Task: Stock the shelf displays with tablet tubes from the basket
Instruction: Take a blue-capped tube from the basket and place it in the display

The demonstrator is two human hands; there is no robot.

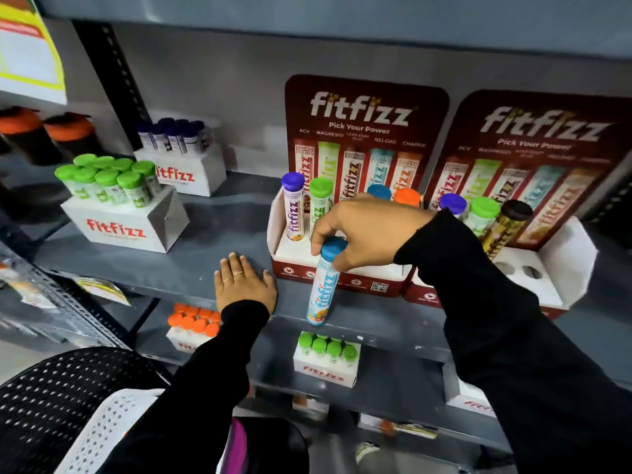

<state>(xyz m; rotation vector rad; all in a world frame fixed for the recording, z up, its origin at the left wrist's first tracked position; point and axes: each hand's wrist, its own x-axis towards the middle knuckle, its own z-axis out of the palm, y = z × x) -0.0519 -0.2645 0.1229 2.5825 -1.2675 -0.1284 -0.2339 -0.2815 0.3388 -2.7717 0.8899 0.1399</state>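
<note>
My right hand point(367, 230) grips a blue-capped tablet tube point(324, 283) by its cap, holding it upright in front of the left red display stand point(367, 111). That stand holds a purple-capped tube point(293, 206), a green-capped tube point(320, 200), and blue and orange caps behind my hand. My left hand point(244, 282) rests flat on the grey shelf point(212, 234), fingers apart, holding nothing. The right display stand point(554, 265) holds purple-, green- and dark-capped tubes and shows empty holes. A black mesh basket point(51, 398) sits at the lower left.
White boxes of green-capped tubes point(113, 186) and dark-blue-capped tubes point(178, 138) stand on the shelf's left. The lower shelf carries boxes of orange-capped tubes point(195, 323) and green-capped tubes point(326, 354). Orange-lidded shakers point(48, 131) stand at far left.
</note>
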